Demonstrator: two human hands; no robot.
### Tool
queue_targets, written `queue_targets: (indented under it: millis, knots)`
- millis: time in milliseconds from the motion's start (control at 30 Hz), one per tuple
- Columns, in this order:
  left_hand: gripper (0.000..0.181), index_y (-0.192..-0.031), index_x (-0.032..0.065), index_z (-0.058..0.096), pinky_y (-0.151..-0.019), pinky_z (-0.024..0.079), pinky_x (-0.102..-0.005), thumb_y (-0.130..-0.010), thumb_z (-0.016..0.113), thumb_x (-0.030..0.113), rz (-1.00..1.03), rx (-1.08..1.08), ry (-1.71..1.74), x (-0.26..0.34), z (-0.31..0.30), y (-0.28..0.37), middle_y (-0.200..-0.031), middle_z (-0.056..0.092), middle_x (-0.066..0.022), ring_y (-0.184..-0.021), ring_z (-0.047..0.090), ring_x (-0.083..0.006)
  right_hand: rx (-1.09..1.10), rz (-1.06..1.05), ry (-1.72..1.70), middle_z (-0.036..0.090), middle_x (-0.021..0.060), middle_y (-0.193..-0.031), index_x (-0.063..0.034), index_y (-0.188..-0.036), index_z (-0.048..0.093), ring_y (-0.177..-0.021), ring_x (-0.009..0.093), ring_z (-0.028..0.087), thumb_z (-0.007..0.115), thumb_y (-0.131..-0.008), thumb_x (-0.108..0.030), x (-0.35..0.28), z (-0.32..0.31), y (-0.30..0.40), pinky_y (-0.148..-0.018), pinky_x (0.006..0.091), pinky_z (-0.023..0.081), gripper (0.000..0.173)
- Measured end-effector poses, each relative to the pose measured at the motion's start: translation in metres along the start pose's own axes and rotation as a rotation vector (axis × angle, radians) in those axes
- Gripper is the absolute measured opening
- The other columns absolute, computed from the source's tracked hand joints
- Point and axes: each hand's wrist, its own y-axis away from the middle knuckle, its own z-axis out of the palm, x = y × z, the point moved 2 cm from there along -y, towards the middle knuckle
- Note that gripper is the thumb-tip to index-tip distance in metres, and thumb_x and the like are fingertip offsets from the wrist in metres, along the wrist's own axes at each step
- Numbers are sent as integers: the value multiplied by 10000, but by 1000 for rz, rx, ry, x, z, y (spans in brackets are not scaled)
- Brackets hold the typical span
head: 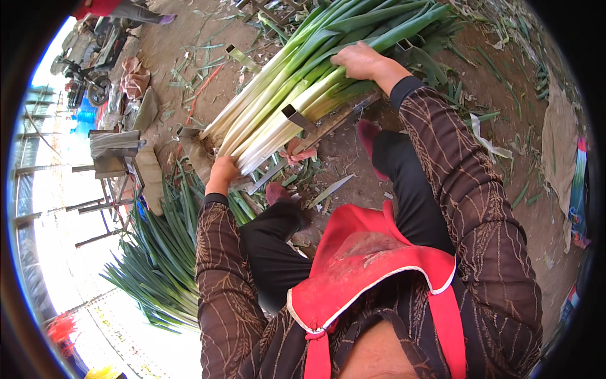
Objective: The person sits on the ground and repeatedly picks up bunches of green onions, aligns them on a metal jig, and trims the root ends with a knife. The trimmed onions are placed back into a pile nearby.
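Note:
A thick bundle of long green onions [284, 94] lies slantwise across a low rack with upright square metal tubes [299, 118]. Its white root ends point to the lower left and its green leaves to the upper right. My left hand [222, 171] grips stalks at the white ends; its fingertips are partly hidden. Higher up, where white turns to green, my right hand [360, 61] is closed around stalks at the bundle's near side. A pink cloth strip [299, 154] is tied at the rack's near side, below the stalks.
Another large pile of green onions [161, 256] lies at my left. Beyond it stand a small metal-framed stand [113, 151] and a parked motor vehicle [92, 85]. Leaf scraps litter the dirt floor [189, 28]. Another person's leg [137, 12] shows at the top left.

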Motion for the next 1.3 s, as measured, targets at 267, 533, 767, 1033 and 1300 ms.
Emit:
queue_targets:
  millis: [267, 533, 767, 1033, 1300]
  knots:
    - [376, -1031, 83, 648, -846, 467, -405, -673, 716, 175, -46, -74, 232, 2, -8, 9, -1020, 630, -202, -984, 592, -353, -10, 2, 15, 672, 84, -956, -193, -1002, 696, -1005, 264, 603, 597, -740, -61, -6, -11, 4, -895, 481, 359, 309]
    - [266, -935, 97, 679, -777, 493, -411, -684, 685, 181, 30, -25, 74, 15, -11, 5, -902, 651, -184, -889, 619, -348, -81, 31, 1, 667, 100, -1005, -187, -1041, 687, -1019, 276, 601, 565, -749, -33, -4, -7, 3, -982, 556, 292, 352]
    - [122, -754, 76, 667, -722, 511, -433, -686, 580, 127, 124, 142, -156, 22, -2, 4, -789, 644, -184, -787, 631, -360, -10, -11, 68, 632, 68, -997, -170, -1013, 677, -1044, 265, 577, 537, -753, -38, -6, 11, 6, -930, 564, 325, 324]
    - [123, -748, 77, 664, -707, 512, -445, -703, 562, 127, 114, 212, -157, 32, 3, 13, -801, 643, -187, -788, 630, -363, 68, -124, 158, 592, 6, -974, -155, -889, 658, -1016, 222, 559, 676, -718, -177, -34, 26, 3, -803, 460, 415, 173]
    - [130, -814, 79, 662, -747, 509, -433, -707, 595, 106, 40, 147, -199, 44, 2, 13, -869, 654, -179, -863, 631, -355, 94, -51, 193, 566, 34, -1051, -157, -926, 629, -1019, 245, 552, 589, -761, -97, -32, 37, 3, -796, 528, 406, 180]
